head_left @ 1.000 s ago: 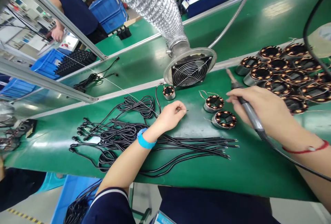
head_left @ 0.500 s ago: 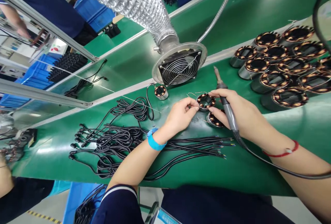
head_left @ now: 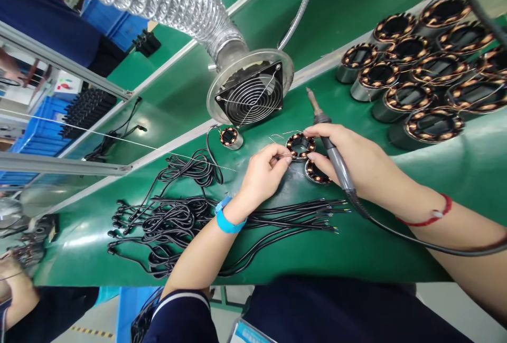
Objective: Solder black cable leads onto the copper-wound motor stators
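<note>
My left hand (head_left: 263,175), with a blue band at the wrist, is closed in a pinch on thin wire leads at the near left side of a motor stator (head_left: 300,145) wound with copper. My right hand (head_left: 358,161) carries a soldering iron (head_left: 337,162) across its fingers, tip pointing up and away from the stator. The thumb and forefinger of that hand also hold the stator's right side. Loose wire ends stick out at the stator's far left. A second stator (head_left: 316,173) sits just below, partly covered by my right hand.
Several wound stators (head_left: 433,126) stand grouped at the right. Black cables (head_left: 178,213) lie coiled at the left, stripped ends toward the right. A fume-extractor fan (head_left: 253,95) on a foil duct (head_left: 170,0) hangs beyond my hands. Near it stands a small stator (head_left: 230,137). Another person's arm (head_left: 18,293) shows at lower left.
The view has shifted, so the stator, fan and hands appear further left. Both hands keep much the same hold on the stator, its wires and the soldering iron.
</note>
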`<state>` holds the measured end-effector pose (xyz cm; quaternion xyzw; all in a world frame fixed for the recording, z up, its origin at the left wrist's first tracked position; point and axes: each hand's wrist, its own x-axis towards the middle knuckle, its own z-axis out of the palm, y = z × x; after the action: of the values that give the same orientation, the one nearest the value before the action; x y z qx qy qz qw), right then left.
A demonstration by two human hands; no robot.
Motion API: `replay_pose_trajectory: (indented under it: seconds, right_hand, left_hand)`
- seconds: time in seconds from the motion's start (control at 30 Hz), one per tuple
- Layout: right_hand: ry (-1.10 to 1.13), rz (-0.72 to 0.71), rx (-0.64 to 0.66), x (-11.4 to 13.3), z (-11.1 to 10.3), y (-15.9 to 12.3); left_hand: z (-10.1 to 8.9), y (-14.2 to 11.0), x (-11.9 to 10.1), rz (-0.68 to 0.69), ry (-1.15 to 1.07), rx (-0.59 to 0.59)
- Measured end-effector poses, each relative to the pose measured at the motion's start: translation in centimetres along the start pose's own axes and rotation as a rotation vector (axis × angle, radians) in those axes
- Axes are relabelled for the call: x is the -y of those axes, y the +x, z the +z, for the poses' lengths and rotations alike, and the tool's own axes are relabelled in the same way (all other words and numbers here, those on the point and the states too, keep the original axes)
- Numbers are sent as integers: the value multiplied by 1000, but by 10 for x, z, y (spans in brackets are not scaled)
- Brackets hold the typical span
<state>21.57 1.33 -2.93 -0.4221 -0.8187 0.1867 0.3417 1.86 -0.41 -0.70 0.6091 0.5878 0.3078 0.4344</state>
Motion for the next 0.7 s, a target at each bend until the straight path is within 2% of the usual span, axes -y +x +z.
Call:
replay_pose_trajectory:
  seconds: [0.17,0.3,0.4,0.5,0.7]
  right_hand:
    - [18,24,28,2,-3,1]
    - [45,50,56,2,-4,2]
    - [39,31,46,2,-3,2]
    - [21,12,28,3,-4,1]
    - [-18,-13,61,3,-14,0]
  left_hand:
    - [0,-1,-2,19,81,-4]
    - [4,0,-6,91,174,-9]
    - [7,0,-6,154,238,-18]
    - [6,-1,-4,154,270,-33]
    - [0,-2,-5,172,364,27]
